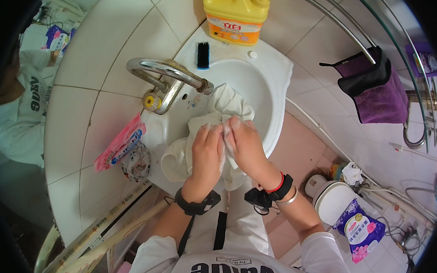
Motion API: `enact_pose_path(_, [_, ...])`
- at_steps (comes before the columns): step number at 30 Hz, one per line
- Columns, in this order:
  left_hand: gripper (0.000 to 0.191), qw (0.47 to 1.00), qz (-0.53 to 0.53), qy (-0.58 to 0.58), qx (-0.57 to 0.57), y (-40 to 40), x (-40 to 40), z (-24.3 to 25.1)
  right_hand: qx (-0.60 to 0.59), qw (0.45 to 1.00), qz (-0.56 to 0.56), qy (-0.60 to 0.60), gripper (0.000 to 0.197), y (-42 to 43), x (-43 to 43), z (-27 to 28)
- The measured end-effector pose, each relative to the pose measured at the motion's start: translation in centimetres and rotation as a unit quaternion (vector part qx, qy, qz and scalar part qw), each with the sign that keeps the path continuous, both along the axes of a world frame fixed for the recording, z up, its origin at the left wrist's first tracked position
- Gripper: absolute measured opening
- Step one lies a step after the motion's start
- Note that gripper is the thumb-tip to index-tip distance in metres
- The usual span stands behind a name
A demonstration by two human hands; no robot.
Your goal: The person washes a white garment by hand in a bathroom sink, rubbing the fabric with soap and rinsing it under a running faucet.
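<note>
My left hand [207, 147] and my right hand [242, 143] are side by side over the white washbasin [272, 120], each closed on a bunched white cloth [229, 100]. Whitish suds coat the fingers. The cloth lies crumpled in the basin and reaches over its near left rim. Behind the hands, a metal faucet [170, 71] arches over the bowl. A black-bristled brush [203, 55] with a blue edge lies on the basin's back ledge, bristles up. Beside it stand a yellow jug [234, 16] with an orange label and a small white cap [252, 54].
A pink packet [119, 143] and a crumpled clear plastic bag [137, 162] sit at the basin's left corner. On the right, a purple cloth [383, 96] hangs from a metal rail. Lower right are a white toilet [334, 202] and a purple detergent bag [359, 230].
</note>
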State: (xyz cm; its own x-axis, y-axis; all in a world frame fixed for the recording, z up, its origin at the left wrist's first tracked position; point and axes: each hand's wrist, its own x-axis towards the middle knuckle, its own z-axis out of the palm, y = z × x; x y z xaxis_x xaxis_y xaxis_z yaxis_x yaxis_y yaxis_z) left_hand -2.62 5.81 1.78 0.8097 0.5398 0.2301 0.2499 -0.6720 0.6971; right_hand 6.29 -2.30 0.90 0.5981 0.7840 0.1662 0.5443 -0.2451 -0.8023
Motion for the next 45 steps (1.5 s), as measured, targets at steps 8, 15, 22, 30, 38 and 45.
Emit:
enact_pose_path(8, [0.017, 0.995, 0.058, -0.031, -0.074, 0.1, 0.5, -0.3, 0.007, 0.999, -0.019, 0.033, 0.013, 1.2, 0.6, -1.2])
enact_pose_path(15, [0.016, 0.991, 0.088, -0.035, -0.099, -0.2, 0.5, -0.1, 0.036, 0.995, -0.027, 0.091, 0.013, 1.2, 0.4, -0.9])
enact_pose_path(22, [0.014, 0.987, 0.082, -0.059, -0.128, -0.6, 0.6, -0.3, 0.060, 0.975, -0.051, 0.209, 0.012, 1.8, 1.1, -1.3])
enact_pose_path(30, [0.016, 0.967, 0.116, -0.061, -0.220, 2.5, 1.4, -1.3, 0.077, 0.958, -0.034, 0.273, 0.014, 0.1, 0.5, -0.8])
enact_pose_path(38, [0.018, 0.945, 0.070, -0.031, -0.317, 2.8, 0.8, -0.2, -0.001, 0.981, -0.031, 0.189, 0.011, -0.1, 1.5, 0.3])
enact_pose_path(45, [0.007, 0.995, 0.033, -0.078, -0.044, -0.5, 0.9, -0.7, 0.044, 0.982, -0.037, 0.180, 0.012, 0.3, 0.4, -0.1])
